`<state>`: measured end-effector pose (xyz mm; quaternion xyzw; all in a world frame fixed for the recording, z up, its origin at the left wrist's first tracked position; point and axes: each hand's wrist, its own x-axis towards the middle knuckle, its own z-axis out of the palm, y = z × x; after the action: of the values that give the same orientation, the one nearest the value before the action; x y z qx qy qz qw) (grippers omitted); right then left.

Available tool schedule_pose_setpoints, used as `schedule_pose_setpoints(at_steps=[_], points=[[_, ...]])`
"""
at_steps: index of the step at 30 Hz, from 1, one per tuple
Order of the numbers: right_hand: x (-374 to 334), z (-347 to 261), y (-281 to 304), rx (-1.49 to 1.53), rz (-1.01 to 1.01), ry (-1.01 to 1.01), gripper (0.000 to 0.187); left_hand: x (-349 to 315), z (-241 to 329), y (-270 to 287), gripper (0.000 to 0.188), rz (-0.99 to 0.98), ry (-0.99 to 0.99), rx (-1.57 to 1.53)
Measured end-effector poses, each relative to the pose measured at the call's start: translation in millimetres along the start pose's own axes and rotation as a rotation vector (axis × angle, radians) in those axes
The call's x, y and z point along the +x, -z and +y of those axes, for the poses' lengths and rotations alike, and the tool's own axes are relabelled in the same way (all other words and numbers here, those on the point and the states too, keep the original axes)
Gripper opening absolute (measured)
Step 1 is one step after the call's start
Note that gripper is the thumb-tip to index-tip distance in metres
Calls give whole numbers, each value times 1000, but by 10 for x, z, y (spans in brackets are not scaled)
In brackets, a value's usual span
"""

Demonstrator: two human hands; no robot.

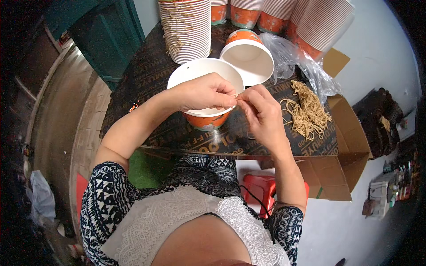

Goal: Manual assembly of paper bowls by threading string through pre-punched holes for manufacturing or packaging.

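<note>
Watching from afar, I place everything by the tub [206, 120], which stands upright, mouth up. The left hand [208, 92] reaches across it from its left; the right hand [262, 106] is just off its right side. I read both as closed in fingertip pinches, meeting at the tub's right rim on what looks like a thin strand [237, 96], too small for me to trace its run. The cord heap [309, 113] lies right of the tub, longer front to back, nearer the right hand.
</note>
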<state>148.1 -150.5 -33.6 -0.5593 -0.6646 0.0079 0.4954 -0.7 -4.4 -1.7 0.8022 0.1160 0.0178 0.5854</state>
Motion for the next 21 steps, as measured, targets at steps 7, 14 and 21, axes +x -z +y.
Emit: schedule_pose_setpoints(at_steps=[7, 14, 21], points=[[-85, -30, -71, 71, 120, -65, 8, 39, -34, 19, 20, 19, 3, -189], [-118, -78, -145, -68, 134, 107, 14, 33, -83, 76, 16, 3, 37, -250], [-98, -11, -107, -183, 183, 135, 15, 13, -14, 67, 11, -3, 36, -194]])
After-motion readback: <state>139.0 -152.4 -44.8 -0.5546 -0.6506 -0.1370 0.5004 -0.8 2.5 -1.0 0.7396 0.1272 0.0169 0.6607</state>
